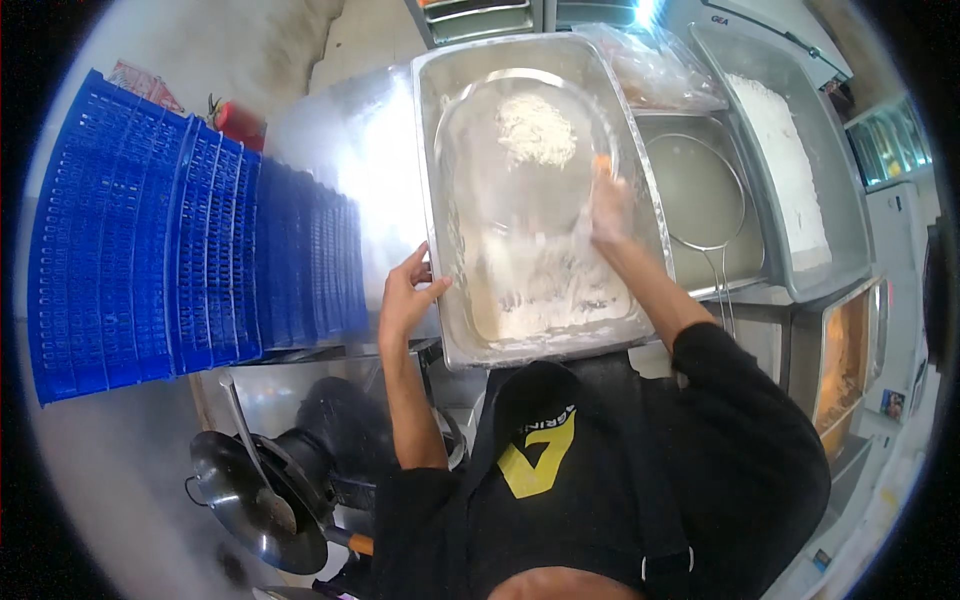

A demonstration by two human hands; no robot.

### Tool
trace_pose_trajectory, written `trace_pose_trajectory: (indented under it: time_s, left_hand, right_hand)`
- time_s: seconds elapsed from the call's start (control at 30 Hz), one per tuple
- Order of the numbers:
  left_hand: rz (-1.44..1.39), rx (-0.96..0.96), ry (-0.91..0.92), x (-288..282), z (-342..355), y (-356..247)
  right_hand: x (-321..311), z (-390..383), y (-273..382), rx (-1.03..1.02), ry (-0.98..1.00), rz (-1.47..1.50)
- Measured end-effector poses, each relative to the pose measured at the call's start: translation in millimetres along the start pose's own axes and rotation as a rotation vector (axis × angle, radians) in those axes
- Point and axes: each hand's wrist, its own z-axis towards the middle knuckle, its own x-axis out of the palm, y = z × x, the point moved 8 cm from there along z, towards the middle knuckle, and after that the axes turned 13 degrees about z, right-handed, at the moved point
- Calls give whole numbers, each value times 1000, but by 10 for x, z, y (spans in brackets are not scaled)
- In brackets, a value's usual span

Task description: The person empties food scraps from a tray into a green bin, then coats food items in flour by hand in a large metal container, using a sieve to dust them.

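A deep rectangular metal tray (652,205) lies before me, with white flour (550,312) spread over its near part. Inside the far part is a large round sieve (462,200) with a metal rim, smeared by motion. A pale heap of flour (538,130) sits within its ring. My right hand (610,208) is blurred and closed at the sieve's right rim; a small orange patch shows above its fingers, too unclear to name. At the tray's left wall, my left hand (406,290) grips the edge, thumb over the rim and fingers outside.
Stacked blue plastic crates (145,235) stand left. Right of the tray are a metal pan (745,262) with a round wire strainer (697,190), a plastic bag (655,70) and a grey tub (850,215) of white powder. A wok (235,480) with a ladle (252,440) is lower left.
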Motion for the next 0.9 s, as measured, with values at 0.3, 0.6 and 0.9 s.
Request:
trace_pose_trajectory:
  time_s: [0.3, 0.6, 0.9]
  left_hand:
    - [24, -22, -4, -11, -12, -97]
    - [26, -8, -30, -10, 10, 33]
    - [-17, -23, -40, -15, -15, 13]
  right_hand:
    - [-119, 94, -25, -216, 26, -15]
    - [-98, 96, 58, -210, 129, -164]
    - [-41, 35, 74, -184, 45, -69]
